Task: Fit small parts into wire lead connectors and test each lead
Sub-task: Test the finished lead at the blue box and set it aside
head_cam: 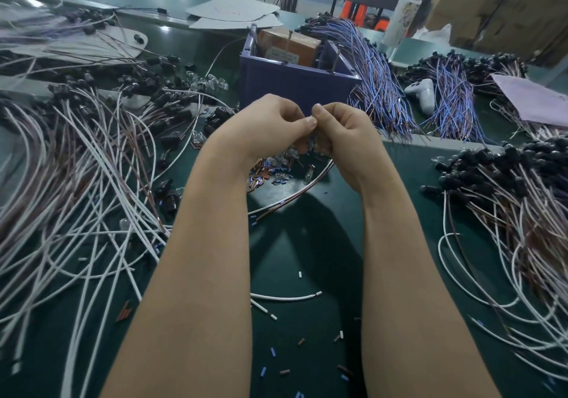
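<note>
A deep-blue square plastic bin point(295, 87) stands at 12 o'clock on the dark green counter point(307, 259), holding an orange-brown cardboard box point(289, 44) and a few thin metal rods. The box carries a white label point(284, 56) – its print too blurred to read. A tall white plastic bottle point(402, 13) at 1 o'clock bears a printed design, also unreadable.

At centre, a person's left hand point(273, 124) and right hand point(341, 127) meet just in front of the bin. The fingers point(295, 112) of both are curled tight, thumbs and forefingers pinched together on a small clear part point(310, 119) between them. A thin white-and-brown wire lead point(307, 184) arcs out from under the right hand toward 6 o'clock; whether it is held cannot be told.

Loose clear glass bulbs point(282, 159) lie directly beneath the hands. White-and-brown leads with black connectors point(92, 158) sprawl at 9 o'clock, a similar heap point(507, 188) sits at 3 o'clock, and bundled blue-and-brown wires point(378, 90) lie at 1 o'clock.
</note>
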### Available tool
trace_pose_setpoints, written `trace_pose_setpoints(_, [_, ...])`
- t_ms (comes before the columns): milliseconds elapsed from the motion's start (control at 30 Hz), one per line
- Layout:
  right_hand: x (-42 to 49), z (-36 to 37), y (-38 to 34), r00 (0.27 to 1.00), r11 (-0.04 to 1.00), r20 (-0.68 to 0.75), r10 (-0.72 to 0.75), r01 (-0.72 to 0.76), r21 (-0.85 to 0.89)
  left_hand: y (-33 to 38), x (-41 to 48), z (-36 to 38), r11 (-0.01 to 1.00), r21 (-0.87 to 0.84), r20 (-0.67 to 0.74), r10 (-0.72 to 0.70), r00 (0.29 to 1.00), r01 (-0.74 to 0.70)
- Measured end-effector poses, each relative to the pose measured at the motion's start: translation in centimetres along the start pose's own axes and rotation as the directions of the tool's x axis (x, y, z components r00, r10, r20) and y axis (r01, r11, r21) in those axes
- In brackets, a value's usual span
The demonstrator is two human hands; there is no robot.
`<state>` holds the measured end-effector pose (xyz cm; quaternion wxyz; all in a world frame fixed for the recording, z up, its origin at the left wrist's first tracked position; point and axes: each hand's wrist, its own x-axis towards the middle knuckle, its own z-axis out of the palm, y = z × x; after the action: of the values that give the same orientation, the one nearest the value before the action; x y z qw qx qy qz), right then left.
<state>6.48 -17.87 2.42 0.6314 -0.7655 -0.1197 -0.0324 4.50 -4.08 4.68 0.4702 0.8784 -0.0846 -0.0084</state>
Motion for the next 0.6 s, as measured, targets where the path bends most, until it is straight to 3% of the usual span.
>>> trace_pose_setpoints(133, [0.5,0.5,0.2,0.989,0.938,-0.125,-0.082,0.034,-0.345,-0.3,0.6,1.3,0.995,0.064,-0.078,-0.076,0.994,0.081])
trace_pose_setpoints(300, [1.0,-2.1,0.7,0.939,0.966,-0.338,-0.063,-0.028,-0.258,-0.5,0.1,0.6,0.994,0.055,-0.057,-0.094,0.994,0.097])
trace_pose_setpoints(433, [0.9,-0.1,1.9,0.975,0.927,-0.223,0.025,-0.106,-0.360,0.6,0.3,0.6,1.000,-0.006,-0.198,-0.002,0.980,0.001])
trace_pose_setpoints(500, [0.7,0.5,2.0,0.989,0.886,-0.134,0.057,-0.112,-0.449,0.8,0.3,0.5,0.999,-0.036,-0.205,0.017,0.979,-0.025])
trace_pose_setpoints(600, [0.3,-0.2,1.4,0.986,0.775,-0.123,0.111,-0.163,-0.611,1.1,0.1,0.2,0.994,-0.071,-0.199,0.062,0.978,-0.078])
